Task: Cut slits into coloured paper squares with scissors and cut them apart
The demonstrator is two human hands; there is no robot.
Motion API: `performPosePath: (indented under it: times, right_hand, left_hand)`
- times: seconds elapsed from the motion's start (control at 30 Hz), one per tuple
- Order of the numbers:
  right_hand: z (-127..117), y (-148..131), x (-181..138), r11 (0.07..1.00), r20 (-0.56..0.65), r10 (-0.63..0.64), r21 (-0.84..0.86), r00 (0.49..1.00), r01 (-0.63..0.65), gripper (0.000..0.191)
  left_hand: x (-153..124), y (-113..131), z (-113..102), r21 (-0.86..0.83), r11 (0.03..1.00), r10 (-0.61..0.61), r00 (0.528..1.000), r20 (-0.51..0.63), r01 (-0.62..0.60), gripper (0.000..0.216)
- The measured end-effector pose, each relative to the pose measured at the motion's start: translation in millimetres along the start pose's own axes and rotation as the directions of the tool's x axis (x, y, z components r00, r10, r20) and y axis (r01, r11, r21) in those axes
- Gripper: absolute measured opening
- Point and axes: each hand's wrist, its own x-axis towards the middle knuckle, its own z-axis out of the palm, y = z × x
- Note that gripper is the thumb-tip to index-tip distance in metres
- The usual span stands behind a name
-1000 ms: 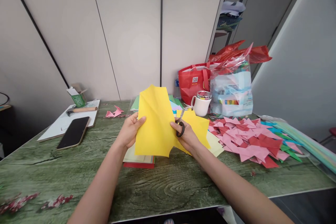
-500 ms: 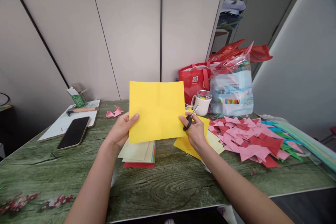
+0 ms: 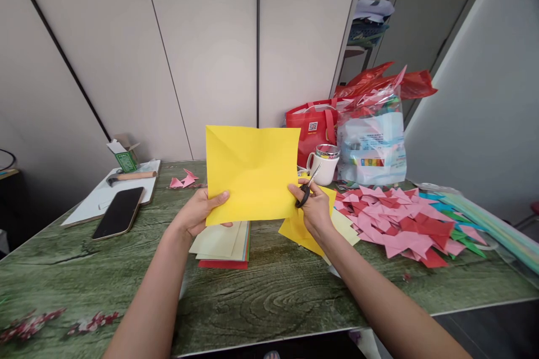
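Paper (image 3: 252,171), a single yellow sheet, stands roughly upright between our two hands above the table (image 3: 252,303), and we judge the step in hand to be spreading it out and steadying it. The next move, as we read it, calls for an even grip on both sides and care that the scissors (image 3: 304,195) do not snag the sheet.

Our left hand (image 3: 196,210) is closed on the lower left corner: the thumb lies on the near face, the other fingers pass behind, and one fingertip peeps out under the bottom edge. Our right hand (image 3: 315,207) pinches the right edge low down, thumb in front; how its hidden fingers sit, we cannot tell. That same hand also holds the scissors, black handles against the fingers and blades pointing up, just beside the sheet. Whether the blades are fully closed is too small for us to tell.

Below the sheet's left part sits a stack of coloured sheets (image 3: 223,241); other yellow sheets (image 3: 292,234) lie near our right hand.
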Motion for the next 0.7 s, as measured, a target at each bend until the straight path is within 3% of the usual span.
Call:
performPosePath:
  times: [0.2, 0.3, 0.4, 0.47, 0.57, 0.63, 0.7]
  right_hand:
    - [2, -3, 0, 0.995, -0.062, -0.091, -0.041, 0.994, 0.088, 0.034]
    - [5, -3, -8, 0.998, 0.029, -0.039, -0.049, 0.999, 0.04, 0.031]
    - [12, 1, -22, 0.993, 0.213, 0.043, -0.117, 0.976, -0.018, 0.029]
    - [16, 5, -35, 0.984, 0.416, 0.124, -0.172, 0.901, -0.055, 0.029]
    - [21, 10, -52, 0.962, 0.667, 0.245, -0.259, 0.703, -0.089, 0.031]
    - [22, 11, -60, 0.952, 0.751, 0.29, -0.288, 0.593, -0.101, 0.032]
    - [21, 12, -64, 0.951, 0.79, 0.301, -0.29, 0.535, -0.107, 0.033]
  left_hand:
    - [3, -1, 3, -0.05, 0.993, 0.1, 0.988, -0.115, -0.106, 0.032]
    - [3, 0, 4, -0.083, 0.977, 0.178, 0.962, -0.207, -0.199, 0.031]
    - [4, 1, 2, -0.095, 0.956, 0.244, 0.935, -0.259, -0.276, 0.028]
    - [4, 2, 1, -0.105, 0.94, 0.282, 0.912, -0.298, -0.324, 0.025]
    - [4, 2, 1, -0.113, 0.922, 0.315, 0.887, -0.338, -0.371, 0.023]
    - [4, 3, 4, -0.114, 0.917, 0.326, 0.884, -0.334, -0.381, 0.024]
    - [3, 4, 8, -0.115, 0.917, 0.331, 0.888, -0.318, -0.383, 0.026]
